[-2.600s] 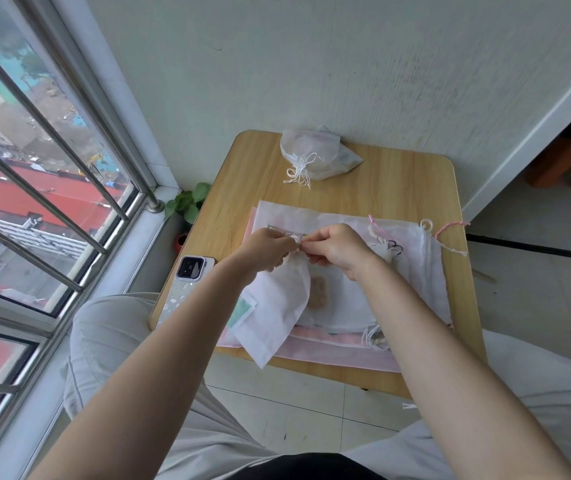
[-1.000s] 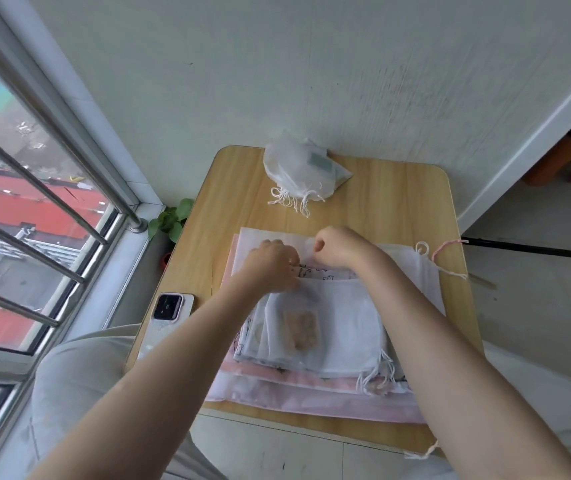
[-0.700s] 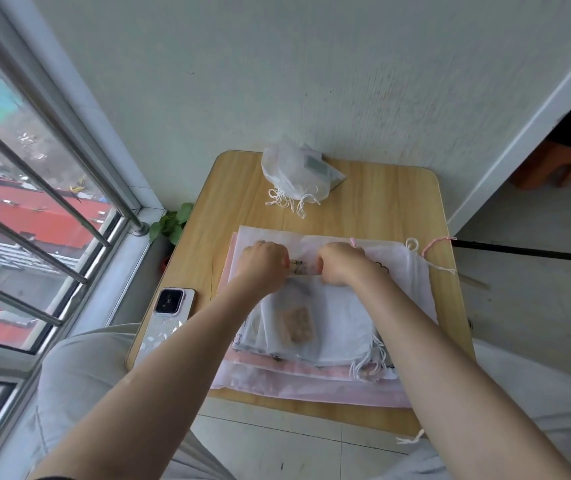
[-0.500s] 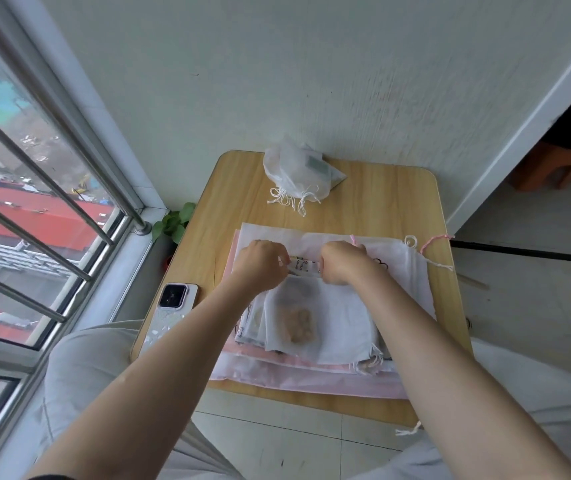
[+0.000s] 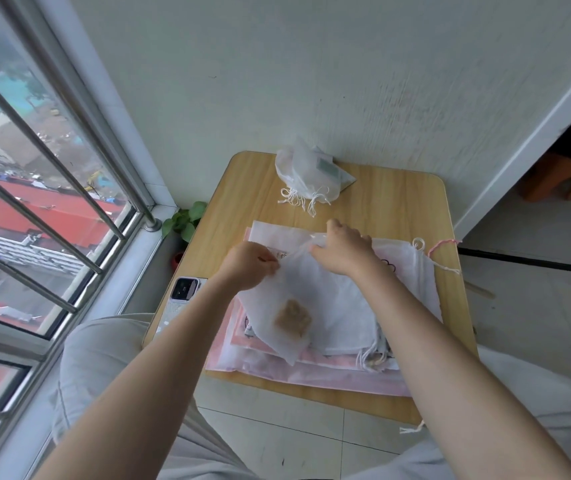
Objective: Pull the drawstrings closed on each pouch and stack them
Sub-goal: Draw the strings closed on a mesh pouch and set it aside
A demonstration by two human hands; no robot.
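Showing, left to right:
Phone (image 5: pixel 183 292): lies at the surface's (image 5: pixel 398 202) left edge, clear of the work.
Left hand (image 5: pixel 247 266): grip pinches the top hem of the white pouch (image 5: pixel 287 313).
White pouch: lifted at its mouth above the flat pile (image 5: pixel 405 292); judged light, limp, thin; best held at the hem by the cords.
Right hand (image 5: pixel 342 252): grip pinches the same hem.
Closed pouches (image 5: pixel 306 176): heaped at the far edge.
Obstacles: loose cords (image 5: pixel 441 244) could tangle.

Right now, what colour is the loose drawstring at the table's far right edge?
Pink drawstring, clearest in the head view.
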